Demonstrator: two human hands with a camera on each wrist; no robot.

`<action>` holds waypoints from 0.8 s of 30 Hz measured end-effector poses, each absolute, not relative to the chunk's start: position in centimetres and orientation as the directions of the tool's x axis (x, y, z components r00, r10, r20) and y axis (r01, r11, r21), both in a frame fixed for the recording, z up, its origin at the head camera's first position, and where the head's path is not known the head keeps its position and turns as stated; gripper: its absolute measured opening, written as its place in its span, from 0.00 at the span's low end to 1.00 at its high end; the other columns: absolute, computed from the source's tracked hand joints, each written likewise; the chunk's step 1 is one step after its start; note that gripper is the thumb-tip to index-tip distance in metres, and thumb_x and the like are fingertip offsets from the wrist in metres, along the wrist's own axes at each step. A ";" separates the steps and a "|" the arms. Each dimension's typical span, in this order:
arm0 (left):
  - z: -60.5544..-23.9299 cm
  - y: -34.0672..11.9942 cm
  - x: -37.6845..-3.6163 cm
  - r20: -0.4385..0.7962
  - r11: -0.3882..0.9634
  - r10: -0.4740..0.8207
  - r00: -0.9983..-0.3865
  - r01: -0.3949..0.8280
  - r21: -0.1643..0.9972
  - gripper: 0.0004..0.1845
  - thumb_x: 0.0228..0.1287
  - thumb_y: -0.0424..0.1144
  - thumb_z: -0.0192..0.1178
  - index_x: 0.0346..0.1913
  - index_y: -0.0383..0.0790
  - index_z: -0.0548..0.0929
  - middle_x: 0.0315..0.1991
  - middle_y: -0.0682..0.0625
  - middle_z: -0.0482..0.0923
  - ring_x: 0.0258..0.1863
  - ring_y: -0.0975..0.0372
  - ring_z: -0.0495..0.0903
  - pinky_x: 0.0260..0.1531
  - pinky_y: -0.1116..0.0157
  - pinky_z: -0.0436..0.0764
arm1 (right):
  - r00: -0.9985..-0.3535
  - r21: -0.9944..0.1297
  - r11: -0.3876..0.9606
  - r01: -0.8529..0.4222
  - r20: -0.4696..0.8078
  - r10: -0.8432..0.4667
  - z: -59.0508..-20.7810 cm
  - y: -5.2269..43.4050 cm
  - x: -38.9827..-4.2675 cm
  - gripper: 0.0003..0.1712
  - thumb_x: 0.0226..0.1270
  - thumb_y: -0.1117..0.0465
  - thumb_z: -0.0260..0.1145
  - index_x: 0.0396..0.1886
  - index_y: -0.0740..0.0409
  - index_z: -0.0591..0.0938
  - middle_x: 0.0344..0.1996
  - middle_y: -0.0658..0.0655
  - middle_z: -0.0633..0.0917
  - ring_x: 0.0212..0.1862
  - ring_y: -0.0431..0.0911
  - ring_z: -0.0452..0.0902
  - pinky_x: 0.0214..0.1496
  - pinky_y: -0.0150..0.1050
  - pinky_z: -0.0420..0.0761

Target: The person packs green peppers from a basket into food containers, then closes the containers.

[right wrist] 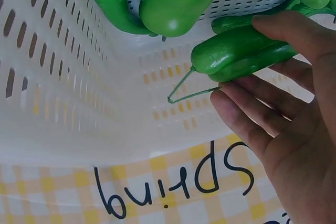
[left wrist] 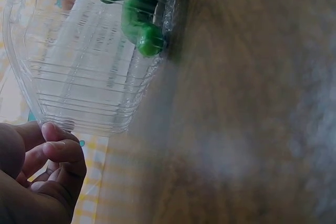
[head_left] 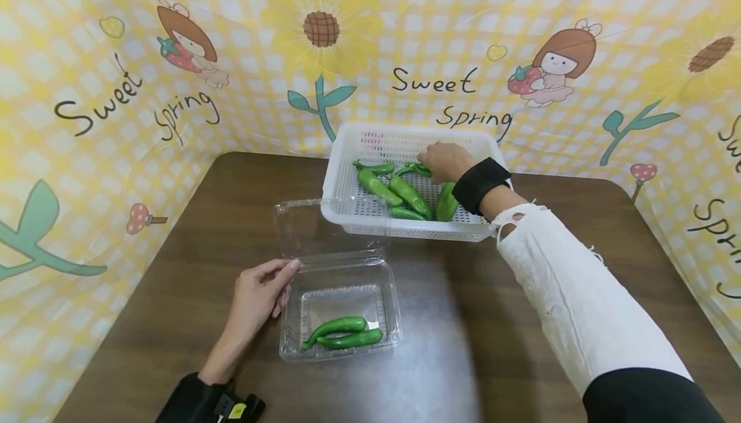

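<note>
R hand (head_left: 446, 162) had thumb + fingers curled round green pepper (right wrist: 236, 51) in white basket (head_left: 417, 229), ctr of head frame, prob. was light, firm, slick, best held mid-body, not by thin stem (right wrist: 181, 85); L hand (head_left: 260, 291) pinched clear box (head_left: 341, 275) edge, lower ctr.

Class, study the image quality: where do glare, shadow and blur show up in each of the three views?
Head view: pale glare on the table, a darker shadow to its right, small glints on the clear container; left wrist view: table soft and blurred, with hazy bright patches; right wrist view: highlights on the green peppers, no strong blur.
</note>
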State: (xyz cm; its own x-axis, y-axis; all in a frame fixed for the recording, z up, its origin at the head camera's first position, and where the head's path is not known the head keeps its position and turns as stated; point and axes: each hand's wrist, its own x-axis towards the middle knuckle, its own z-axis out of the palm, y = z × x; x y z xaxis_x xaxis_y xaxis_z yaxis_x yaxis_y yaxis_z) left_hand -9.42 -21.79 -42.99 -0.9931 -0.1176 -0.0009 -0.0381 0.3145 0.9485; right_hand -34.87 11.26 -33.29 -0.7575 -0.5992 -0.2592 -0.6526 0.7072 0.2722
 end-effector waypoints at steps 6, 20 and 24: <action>-42.8 -21.7 -9.4 -0.001 0.316 -0.113 -0.994 -0.037 0.948 0.17 0.69 0.52 0.62 0.44 0.40 0.87 0.18 0.44 0.75 0.09 0.60 0.69 0.08 0.64 0.73 | -0.765 0.274 0.715 -0.643 -0.263 -0.588 -33.0 11.3 -34.4 0.18 0.64 0.62 0.69 0.51 0.61 0.79 0.41 0.61 0.84 0.43 0.54 0.80 0.48 0.48 0.81; -43.0 -21.6 -9.4 -0.031 0.335 -0.118 -0.992 -0.069 0.940 0.18 0.69 0.52 0.61 0.46 0.41 0.87 0.19 0.44 0.76 0.10 0.58 0.71 0.09 0.63 0.74 | -0.777 0.283 0.724 -0.629 -0.226 -0.587 -31.8 11.4 -33.1 0.15 0.62 0.61 0.70 0.47 0.61 0.80 0.36 0.59 0.84 0.36 0.51 0.78 0.42 0.45 0.80; -42.8 -21.4 -9.3 -0.016 0.342 -0.118 -0.993 -0.056 0.938 0.18 0.68 0.53 0.62 0.46 0.41 0.87 0.20 0.44 0.76 0.10 0.59 0.71 0.09 0.63 0.74 | -0.783 0.260 0.739 -0.622 -0.195 -0.591 -31.2 11.5 -32.8 0.13 0.60 0.62 0.72 0.42 0.60 0.80 0.32 0.58 0.84 0.32 0.51 0.75 0.40 0.45 0.79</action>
